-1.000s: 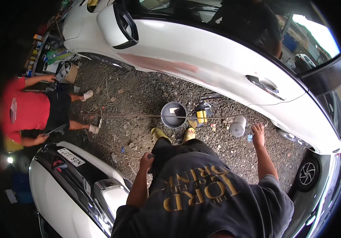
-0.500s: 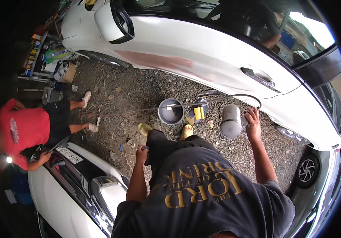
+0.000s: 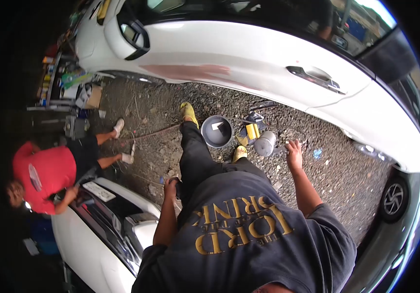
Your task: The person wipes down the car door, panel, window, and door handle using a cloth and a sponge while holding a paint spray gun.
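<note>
My right hand [image 3: 294, 153] grips the sprayer [image 3: 265, 143] right of the basin [image 3: 217, 140], best held level; apart, my left hand [image 3: 171, 188] closes indeterminably.

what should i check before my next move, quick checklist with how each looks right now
1. Right hand near the grey canister: ok; firm grip: cannot tell.
2. Left hand free: not ok, it appears to hold a dark object.
3. Ground around the feet clear: not ok, the basin sits between the yellow shoes.
4. Hose free of snags: cannot tell, part of it is hidden behind the leg.
5. Reddish-brown patch on the white car uncovered: ok.
6. Co-worker out of arm's way: ok, by the other car.
</note>
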A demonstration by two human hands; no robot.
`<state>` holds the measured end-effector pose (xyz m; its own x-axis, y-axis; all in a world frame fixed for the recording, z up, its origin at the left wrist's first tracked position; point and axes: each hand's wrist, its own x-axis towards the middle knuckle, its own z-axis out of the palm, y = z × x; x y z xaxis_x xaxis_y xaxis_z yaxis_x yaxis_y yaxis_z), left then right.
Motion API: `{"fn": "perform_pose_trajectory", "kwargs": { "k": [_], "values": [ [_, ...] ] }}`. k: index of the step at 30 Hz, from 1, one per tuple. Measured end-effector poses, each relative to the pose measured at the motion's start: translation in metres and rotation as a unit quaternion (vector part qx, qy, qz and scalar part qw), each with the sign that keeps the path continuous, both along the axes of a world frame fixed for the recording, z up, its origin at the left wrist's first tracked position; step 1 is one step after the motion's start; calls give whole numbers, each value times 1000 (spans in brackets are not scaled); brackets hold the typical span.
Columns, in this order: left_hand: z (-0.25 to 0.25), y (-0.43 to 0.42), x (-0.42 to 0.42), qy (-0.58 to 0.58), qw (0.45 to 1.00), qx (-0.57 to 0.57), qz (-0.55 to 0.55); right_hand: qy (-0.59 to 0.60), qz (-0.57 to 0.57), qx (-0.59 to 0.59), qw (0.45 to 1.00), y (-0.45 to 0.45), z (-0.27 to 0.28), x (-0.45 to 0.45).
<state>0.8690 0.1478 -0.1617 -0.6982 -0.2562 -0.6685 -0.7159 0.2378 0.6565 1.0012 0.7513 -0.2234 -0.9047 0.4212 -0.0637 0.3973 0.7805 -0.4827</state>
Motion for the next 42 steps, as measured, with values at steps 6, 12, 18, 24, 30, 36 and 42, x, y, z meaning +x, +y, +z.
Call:
{"fn": "perform_pose_trajectory", "kwargs": {
  "k": [6,12,18,24,30,36,42],
  "values": [
    [19,32,-66,-3,998,13,-57,-11,-103,-138,985,-52,3,43],
    [17,88,-138,28,898,-151,-411,23,-178,-234,956,-74,78,22],
    [-8,135,-122,70,871,45,-485,180,-147,-278,932,-100,171,-12],
    [-48,66,-70,18,853,62,-518,302,-296,-438,794,-128,187,-57],
    [-72,-49,-10,-35,922,65,-379,373,-351,-408,756,-121,215,-107],
    [-40,-119,30,-126,912,5,-391,402,-382,-397,731,-93,218,-116],
    [-85,-138,64,-113,943,103,-296,421,-408,-295,754,-36,255,-131]
  ]
}}
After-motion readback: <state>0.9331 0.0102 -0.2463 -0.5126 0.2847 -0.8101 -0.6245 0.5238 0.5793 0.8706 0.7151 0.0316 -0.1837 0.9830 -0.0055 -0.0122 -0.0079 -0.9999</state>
